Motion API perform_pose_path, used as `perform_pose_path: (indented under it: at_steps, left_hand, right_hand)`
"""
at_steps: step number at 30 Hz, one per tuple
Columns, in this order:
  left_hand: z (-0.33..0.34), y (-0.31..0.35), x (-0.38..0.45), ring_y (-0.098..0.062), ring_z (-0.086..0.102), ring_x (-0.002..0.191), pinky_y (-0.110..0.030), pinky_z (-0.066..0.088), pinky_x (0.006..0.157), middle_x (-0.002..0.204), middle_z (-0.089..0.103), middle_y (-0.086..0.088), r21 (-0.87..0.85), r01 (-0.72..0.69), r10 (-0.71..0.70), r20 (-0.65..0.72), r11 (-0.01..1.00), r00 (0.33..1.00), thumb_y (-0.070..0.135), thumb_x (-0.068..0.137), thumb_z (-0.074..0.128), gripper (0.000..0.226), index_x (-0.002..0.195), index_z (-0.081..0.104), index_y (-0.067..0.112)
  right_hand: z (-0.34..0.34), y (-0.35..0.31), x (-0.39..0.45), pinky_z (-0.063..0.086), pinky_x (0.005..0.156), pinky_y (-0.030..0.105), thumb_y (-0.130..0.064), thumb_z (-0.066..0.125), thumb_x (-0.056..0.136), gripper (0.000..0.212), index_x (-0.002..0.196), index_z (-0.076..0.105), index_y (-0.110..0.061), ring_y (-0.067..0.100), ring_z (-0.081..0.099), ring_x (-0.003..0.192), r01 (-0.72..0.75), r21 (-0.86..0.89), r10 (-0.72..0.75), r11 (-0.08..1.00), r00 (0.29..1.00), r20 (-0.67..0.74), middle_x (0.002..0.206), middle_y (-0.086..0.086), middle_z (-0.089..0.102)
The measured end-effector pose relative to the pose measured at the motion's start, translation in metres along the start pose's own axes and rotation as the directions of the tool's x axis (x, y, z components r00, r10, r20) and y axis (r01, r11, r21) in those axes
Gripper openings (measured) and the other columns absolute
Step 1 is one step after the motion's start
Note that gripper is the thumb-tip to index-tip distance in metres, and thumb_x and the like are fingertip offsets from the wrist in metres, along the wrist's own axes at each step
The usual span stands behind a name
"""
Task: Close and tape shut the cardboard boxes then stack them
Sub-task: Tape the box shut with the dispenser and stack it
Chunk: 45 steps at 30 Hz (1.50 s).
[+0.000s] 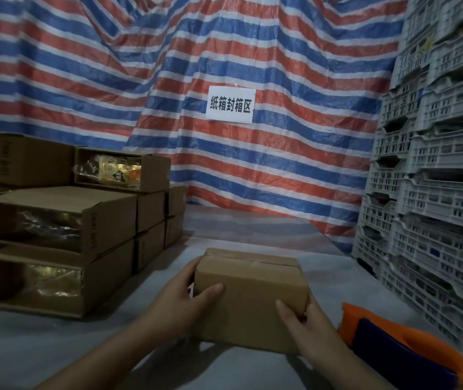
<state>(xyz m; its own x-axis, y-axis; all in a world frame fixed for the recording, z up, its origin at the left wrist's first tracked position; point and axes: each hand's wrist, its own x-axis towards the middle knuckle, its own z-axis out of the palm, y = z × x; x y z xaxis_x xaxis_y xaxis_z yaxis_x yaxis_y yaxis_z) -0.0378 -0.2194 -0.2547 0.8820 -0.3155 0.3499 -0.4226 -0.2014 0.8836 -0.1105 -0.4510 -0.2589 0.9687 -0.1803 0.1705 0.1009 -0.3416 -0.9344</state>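
closed cardboard box (250, 299), gripped between both hands (179, 302)

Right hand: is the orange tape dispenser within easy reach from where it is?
Probably yes. The orange tape dispenser lies just right of the right hand with nothing between them, but that hand now grips the box and would have to let go first.

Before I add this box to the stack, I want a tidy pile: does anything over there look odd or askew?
Yes. The stacked boxes on the left lie with open ends facing you, shiny wrapped contents showing, not taped. The top box sits skewed across the pile. The box in your hands looks closed, tape along its top seam.
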Motion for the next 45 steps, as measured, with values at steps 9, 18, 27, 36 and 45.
perform_pose_path:
  at_steps: [9, 18, 27, 36, 45]
  left_hand:
    - [-0.008, -0.02, 0.142, -0.018, 0.058, 0.079, -0.026, 0.044, 0.061, 0.094, 0.062, -0.004, -0.162, 0.362, -0.39, -0.208, 0.918, 0.897, 0.048, 0.094, 0.058, 0.033, 0.099, 0.059, 0.015]
    - [-0.032, -0.1, 0.275, -0.034, 0.062, 0.097, -0.04, 0.052, 0.083, 0.109, 0.064, -0.019, -0.305, 0.406, -0.47, -0.173, 0.861, 0.866, 0.035, 0.096, 0.057, 0.041, 0.124, 0.056, 0.005]
    - [-0.045, -0.132, 0.35, -0.032, 0.056, 0.093, -0.037, 0.048, 0.074, 0.101, 0.057, -0.013, -0.304, 0.413, -0.489, -0.244, 0.859, 0.837, 0.042, 0.101, 0.045, 0.045, 0.132, 0.05, 0.009]
    - [-0.044, -0.128, 0.376, -0.036, 0.041, 0.131, -0.041, 0.03, 0.114, 0.142, 0.044, -0.024, -0.341, 0.397, -0.521, -0.484, 0.852, 0.703, 0.039, 0.107, 0.026, 0.057, 0.143, 0.038, -0.004]
    - [-0.044, -0.073, 0.305, -0.032, 0.049, 0.127, -0.035, 0.046, 0.099, 0.14, 0.048, -0.018, 0.14, 0.51, -0.421, -0.405, 0.849, 0.812, 0.018, 0.105, 0.033, 0.039, 0.139, 0.044, 0.003]
  right_hand:
    - [0.029, -0.008, 0.167, 0.053, 0.097, 0.051, -0.068, 0.045, 0.095, 0.068, 0.133, 0.057, -0.014, 0.036, 0.064, 0.108, -0.375, 0.255, 0.389, 0.891, 0.921, -0.006, 0.123, 0.015, 0.065]
    - [0.072, 0.013, 0.298, 0.049, 0.105, 0.046, -0.052, 0.043, 0.098, 0.066, 0.15, 0.039, -0.013, 0.034, 0.056, 0.122, -0.322, 0.185, 0.331, 0.929, 0.943, -0.022, 0.14, 0.016, 0.054]
    - [0.09, 0.016, 0.374, 0.04, 0.113, 0.045, -0.052, 0.038, 0.102, 0.066, 0.15, 0.037, -0.007, 0.034, 0.048, 0.133, -0.276, 0.09, 0.281, 0.957, 0.958, -0.053, 0.148, 0.018, 0.047]
    - [0.092, 0.009, 0.384, 0.032, 0.118, 0.045, -0.051, 0.033, 0.106, 0.065, 0.153, 0.033, -0.006, 0.034, 0.041, 0.141, -0.252, 0.085, 0.254, 0.964, 0.967, -0.012, 0.154, 0.019, 0.041]
    - [0.079, -0.028, 0.336, 0.048, 0.098, 0.041, -0.043, 0.038, 0.108, 0.051, 0.142, 0.049, -0.008, 0.032, 0.053, 0.128, -0.231, -0.099, 0.224, 0.968, 0.971, -0.082, 0.141, 0.017, 0.054]
